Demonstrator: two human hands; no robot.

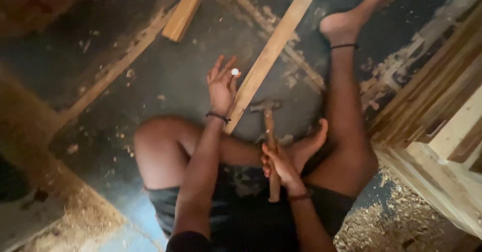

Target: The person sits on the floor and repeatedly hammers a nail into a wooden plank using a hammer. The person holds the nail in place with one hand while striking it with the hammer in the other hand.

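Observation:
I sit on a dark floor with my legs folded. My left hand [222, 84] rests against a long wooden strip [273, 48] that runs diagonally up to the right; its fingers pinch a small pale round object [235, 72]. My right hand [277, 165] grips the wooden handle of a hammer [270, 136]. The hammer's metal head [265, 105] hovers just right of the strip's lower part, close to my left wrist.
A second short plank [185, 12] lies at the top, and another thin strip [113, 71] runs diagonally at the left. Stacked wooden pieces [442, 106] stand at the right. Sawdust [381, 222] covers the floor at the lower right and lower left.

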